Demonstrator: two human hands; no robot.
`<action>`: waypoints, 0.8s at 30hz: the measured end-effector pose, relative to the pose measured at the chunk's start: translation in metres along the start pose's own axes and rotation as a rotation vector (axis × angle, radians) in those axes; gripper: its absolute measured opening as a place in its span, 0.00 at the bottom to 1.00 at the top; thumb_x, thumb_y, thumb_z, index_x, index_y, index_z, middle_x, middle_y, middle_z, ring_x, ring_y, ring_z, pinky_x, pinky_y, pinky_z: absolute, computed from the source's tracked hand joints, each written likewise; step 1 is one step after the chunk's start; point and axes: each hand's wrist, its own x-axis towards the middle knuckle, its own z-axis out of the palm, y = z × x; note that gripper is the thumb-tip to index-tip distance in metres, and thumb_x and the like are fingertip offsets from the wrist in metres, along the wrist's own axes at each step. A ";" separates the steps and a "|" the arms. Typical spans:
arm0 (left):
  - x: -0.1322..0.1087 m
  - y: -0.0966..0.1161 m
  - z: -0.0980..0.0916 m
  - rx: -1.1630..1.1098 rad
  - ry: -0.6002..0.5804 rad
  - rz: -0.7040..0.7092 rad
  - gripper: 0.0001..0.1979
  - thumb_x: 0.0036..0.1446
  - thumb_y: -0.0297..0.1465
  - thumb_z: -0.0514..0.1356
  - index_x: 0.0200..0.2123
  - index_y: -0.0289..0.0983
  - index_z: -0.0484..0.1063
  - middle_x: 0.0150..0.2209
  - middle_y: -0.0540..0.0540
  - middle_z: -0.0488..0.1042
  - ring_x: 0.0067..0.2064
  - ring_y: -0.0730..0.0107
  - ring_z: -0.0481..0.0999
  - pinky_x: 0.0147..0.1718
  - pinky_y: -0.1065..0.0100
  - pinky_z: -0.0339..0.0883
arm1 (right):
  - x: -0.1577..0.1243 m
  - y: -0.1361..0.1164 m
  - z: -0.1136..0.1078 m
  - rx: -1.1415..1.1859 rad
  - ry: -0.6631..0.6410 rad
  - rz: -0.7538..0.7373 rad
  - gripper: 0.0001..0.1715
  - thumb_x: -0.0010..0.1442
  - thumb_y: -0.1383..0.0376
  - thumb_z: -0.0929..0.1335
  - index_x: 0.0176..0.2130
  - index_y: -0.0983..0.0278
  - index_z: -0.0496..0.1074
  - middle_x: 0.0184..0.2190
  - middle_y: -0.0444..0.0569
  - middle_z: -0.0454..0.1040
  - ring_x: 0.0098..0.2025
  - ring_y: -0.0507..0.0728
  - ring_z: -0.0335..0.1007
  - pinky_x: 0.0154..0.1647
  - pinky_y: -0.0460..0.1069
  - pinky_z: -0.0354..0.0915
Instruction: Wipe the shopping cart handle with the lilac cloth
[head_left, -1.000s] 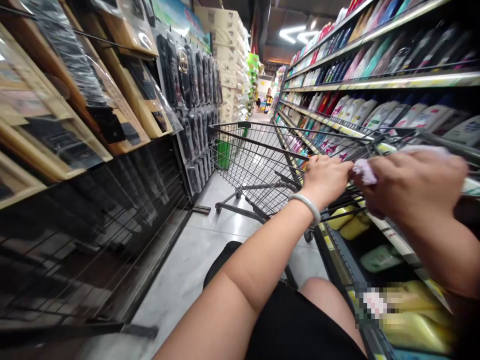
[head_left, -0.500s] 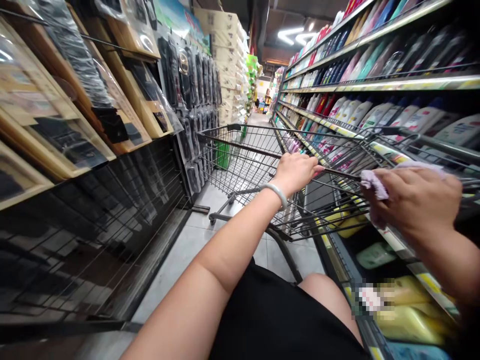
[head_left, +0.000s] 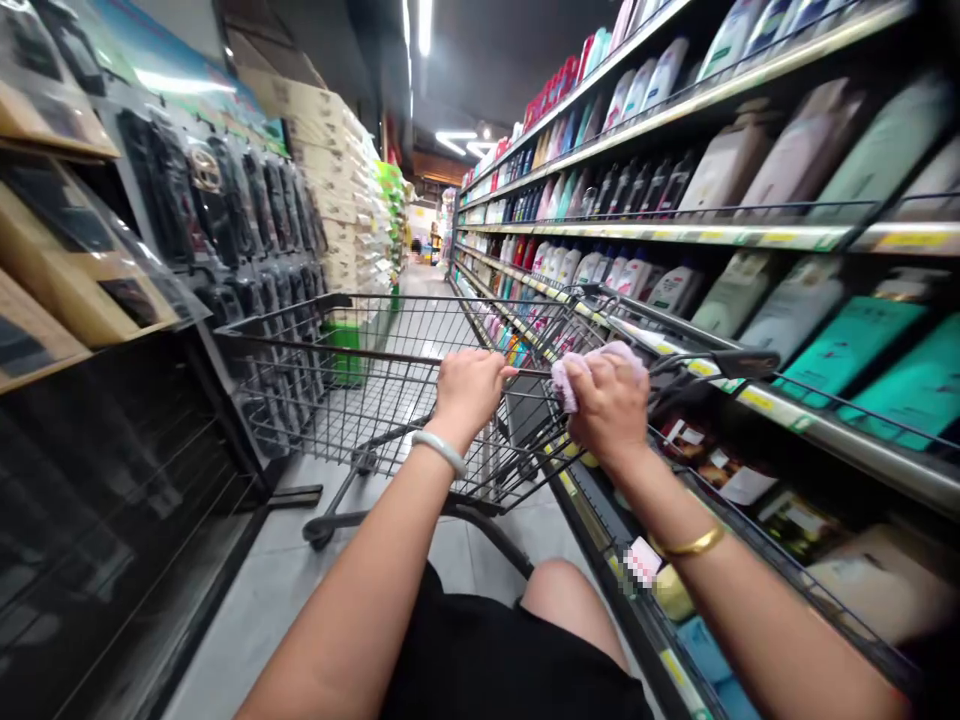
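Observation:
A black wire shopping cart (head_left: pixel 300 350) stands sideways across the aisle in front of me. My left hand (head_left: pixel 469 390), with a pale bangle on its wrist, is closed around the cart's upper rim. To its right, my right hand (head_left: pixel 609 405) grips a light purple cloth (head_left: pixel 564 380) at the same rim, and part of the cloth bunches out over the fingers. A gold bracelet circles that wrist. Through the wire mesh the cart's basket shows floor and no goods. The cart's dark handle (head_left: pixel 742 362) lies at the right, close to the shelf.
Shelves of shampoo and other bottles (head_left: pixel 750 170) line the right side. On the left are a rack of packaged items (head_left: pixel 225 190) and boxed goods (head_left: pixel 82 250) above a black mesh panel. Stacked cartons (head_left: pixel 330 150) and a green bin (head_left: pixel 345 352) stand beyond the cart.
My view has turned right, so the cart and left hand appear farther left. My right hand, with the cloth, has come closer to my left hand along the rim.

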 end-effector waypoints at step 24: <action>0.002 -0.009 0.009 0.117 0.062 -0.005 0.18 0.71 0.42 0.49 0.36 0.43 0.75 0.34 0.48 0.78 0.39 0.58 0.71 0.42 0.57 0.55 | -0.017 -0.042 0.033 0.363 0.612 0.390 0.17 0.62 0.67 0.70 0.50 0.53 0.77 0.46 0.49 0.78 0.53 0.63 0.73 0.60 0.61 0.68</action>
